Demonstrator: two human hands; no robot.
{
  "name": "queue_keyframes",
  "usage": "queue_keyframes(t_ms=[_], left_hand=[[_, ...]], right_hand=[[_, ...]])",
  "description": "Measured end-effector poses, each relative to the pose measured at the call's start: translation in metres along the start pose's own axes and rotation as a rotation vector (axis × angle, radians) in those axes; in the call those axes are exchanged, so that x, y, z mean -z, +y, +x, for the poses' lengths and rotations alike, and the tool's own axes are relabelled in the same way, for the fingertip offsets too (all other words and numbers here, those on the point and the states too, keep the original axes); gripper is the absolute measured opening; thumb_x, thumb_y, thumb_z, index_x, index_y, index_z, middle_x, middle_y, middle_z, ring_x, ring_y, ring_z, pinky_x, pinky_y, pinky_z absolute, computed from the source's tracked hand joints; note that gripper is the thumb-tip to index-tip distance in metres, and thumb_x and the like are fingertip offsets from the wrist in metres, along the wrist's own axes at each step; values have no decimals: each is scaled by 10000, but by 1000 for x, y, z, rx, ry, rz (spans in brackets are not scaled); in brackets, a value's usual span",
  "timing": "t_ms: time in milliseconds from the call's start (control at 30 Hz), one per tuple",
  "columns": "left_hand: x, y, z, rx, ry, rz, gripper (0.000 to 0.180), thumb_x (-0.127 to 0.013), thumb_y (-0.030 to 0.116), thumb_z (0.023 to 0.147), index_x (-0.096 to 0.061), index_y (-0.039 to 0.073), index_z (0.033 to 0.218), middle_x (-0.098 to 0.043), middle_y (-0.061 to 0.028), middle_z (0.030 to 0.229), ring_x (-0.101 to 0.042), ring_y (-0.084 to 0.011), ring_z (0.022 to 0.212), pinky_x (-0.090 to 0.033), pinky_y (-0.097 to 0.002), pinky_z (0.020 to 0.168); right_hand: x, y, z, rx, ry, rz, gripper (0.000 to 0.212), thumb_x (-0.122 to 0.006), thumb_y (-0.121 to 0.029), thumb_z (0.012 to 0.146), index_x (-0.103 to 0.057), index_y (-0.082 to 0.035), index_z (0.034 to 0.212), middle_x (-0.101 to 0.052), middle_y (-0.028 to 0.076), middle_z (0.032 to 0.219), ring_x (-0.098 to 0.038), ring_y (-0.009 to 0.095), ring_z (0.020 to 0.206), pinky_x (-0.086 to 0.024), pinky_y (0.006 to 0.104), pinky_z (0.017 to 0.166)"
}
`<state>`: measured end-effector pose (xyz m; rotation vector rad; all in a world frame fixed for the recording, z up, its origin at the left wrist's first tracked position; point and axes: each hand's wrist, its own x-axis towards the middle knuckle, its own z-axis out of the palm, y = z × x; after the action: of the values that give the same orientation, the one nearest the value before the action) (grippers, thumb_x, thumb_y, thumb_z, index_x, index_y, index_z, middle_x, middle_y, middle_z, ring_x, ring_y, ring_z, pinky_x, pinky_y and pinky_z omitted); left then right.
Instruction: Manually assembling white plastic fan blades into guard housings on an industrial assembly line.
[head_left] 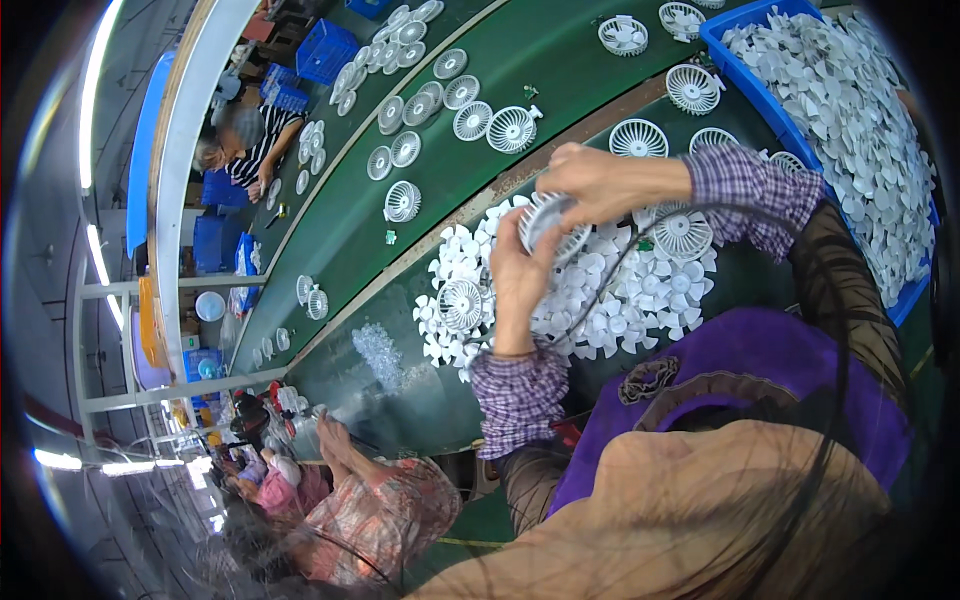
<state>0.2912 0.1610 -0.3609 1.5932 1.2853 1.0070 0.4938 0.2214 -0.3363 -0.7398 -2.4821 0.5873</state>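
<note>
One round white slatted fan housing [545, 222], tilted, without long axis, above heaped white fan blades [615, 305] on the green bench [428, 400]. Left hand [520, 282]: pinching its left rim. Right hand [605, 186]: curled against its upper-right edge, equally near; grip, I cannot tell.

Factory here, belt [455, 180] cutting through, fan cages [511, 130] dotting it, bin [747, 78] heaped with blades [835, 140], workers [265, 140] alongside, tube lights [96, 120] overhead
</note>
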Motion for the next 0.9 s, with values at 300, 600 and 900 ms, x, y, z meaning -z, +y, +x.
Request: queue_keyframes(t_ms=[300,600,900], left_hand=[[39,7,145,248,-121,286,509,-693,250,806,-525,-63,1170,-653,-138,1021,-650,-165,839,-555,-285,523],[-35,-67,247,418,-30,710,235,-602,197,795,-682,-20,838,-686,-160,807,-672,-222,577,-547,-320,517],[25,-22,219,418,-121,20,231,-527,7,785,-568,-92,991,-647,-159,863,-659,-235,684,-564,-306,501]], right_hand=[[97,158,-6,-731,289,-576,495,-659,-408,775,-593,-53,1114,-641,145,1056,-592,320,1032,-437,475,852],[92,107,-50,-576,90,-425,338,-672,-233,792,-614,-27,1054,-609,123,1076,-560,299,1056,-429,404,924],[2,70,-24,-63,-180,-341,131,-604,-166,700,-667,-81,776,-655,127,730,-637,317,737,-465,455,674]])
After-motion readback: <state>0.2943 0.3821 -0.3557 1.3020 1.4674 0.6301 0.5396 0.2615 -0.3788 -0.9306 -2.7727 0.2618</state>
